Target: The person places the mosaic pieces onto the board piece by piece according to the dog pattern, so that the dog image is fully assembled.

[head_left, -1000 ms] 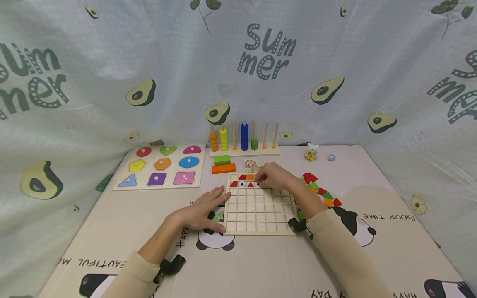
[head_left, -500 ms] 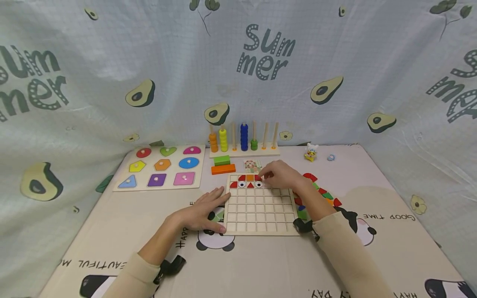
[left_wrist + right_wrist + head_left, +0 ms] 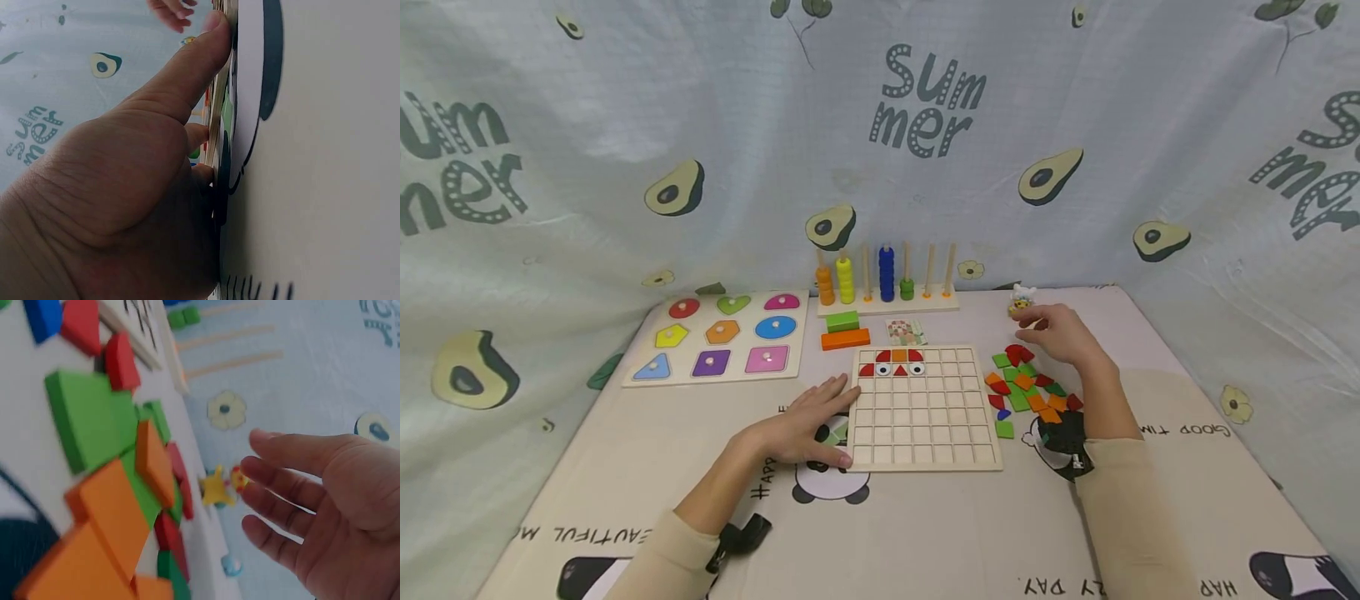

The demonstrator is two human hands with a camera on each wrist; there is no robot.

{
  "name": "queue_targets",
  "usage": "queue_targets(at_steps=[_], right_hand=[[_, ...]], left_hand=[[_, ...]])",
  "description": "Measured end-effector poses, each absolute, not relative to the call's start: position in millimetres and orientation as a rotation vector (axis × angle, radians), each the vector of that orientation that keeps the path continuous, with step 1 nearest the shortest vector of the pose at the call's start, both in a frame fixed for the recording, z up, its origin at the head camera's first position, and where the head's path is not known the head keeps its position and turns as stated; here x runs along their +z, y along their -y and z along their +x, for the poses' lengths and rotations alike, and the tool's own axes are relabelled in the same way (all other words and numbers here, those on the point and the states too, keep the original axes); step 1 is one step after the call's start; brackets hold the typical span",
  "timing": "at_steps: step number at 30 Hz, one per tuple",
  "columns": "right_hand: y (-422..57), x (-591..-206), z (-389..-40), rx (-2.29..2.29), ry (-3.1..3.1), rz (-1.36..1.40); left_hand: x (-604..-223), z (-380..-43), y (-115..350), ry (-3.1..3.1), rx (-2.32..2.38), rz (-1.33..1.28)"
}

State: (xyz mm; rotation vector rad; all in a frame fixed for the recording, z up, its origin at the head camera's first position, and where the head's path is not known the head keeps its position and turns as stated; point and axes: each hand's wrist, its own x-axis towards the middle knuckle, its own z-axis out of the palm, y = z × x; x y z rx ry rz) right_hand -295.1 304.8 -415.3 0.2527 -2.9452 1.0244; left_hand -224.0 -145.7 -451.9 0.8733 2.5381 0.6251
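panda-print table (image 3: 925, 533), left hand (image 3: 808, 423) splayed against gridded board (image 3: 925, 421), right hand (image 3: 1062, 335) relaxed near coloured tiles (image 3: 1018, 399)

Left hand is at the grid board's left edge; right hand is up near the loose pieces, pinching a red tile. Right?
Not quite: the right hand isn't pinching a tile. It is empty, as the right wrist view shows. The rest holds: left hand at the left edge of the grid board, right hand up near the loose pieces.
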Motion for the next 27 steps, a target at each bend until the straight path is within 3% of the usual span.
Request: queue_targets(at_steps=[19,27], right_hand=[[-319.5,-440.9,-294.0,1.111,3.073,0.05],[-292.9,-426.8,-295.1,1.234,2.842,0.382]], left_hand=[[-451.9,-222.1,145.5,-2.546,0.625,0.864],[-453.9,-223.4,146.4,-2.542,0.628,0.869]])
